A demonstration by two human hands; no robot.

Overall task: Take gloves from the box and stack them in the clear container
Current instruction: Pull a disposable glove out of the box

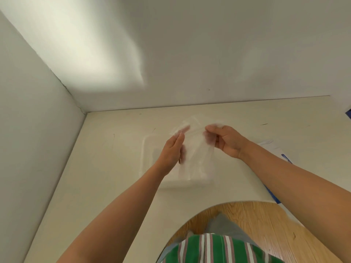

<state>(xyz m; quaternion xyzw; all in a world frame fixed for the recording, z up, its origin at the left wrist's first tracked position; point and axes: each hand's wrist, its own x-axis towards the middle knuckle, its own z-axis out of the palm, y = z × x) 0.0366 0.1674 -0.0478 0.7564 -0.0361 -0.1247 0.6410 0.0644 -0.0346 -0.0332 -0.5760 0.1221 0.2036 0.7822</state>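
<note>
Head view shows a thin, see-through plastic glove (197,147) held up just above the clear rectangular plastic container (145,143), which sits on the cream tabletop (106,168). The right hand (227,142) has its fingers curled, pinching the glove's upper edge over the container's far right side. The left hand (171,151) reaches in over the container's left half with fingers straight and together, laid flat against the film, the tips showing pink through it. I cannot tell where the left thumb lies. The white and blue glove box (269,145) lies right of the container, mostly hidden by the right forearm.

The glove looks ready to be flattened and laid in. To do it well, the pinch should keep the film taut while the flat hand smooths it. Then lower it squarely inside the container's walls, edges lined up with what already lies there. Film this light clings and folds, so letting go slowly probably helps.
</note>
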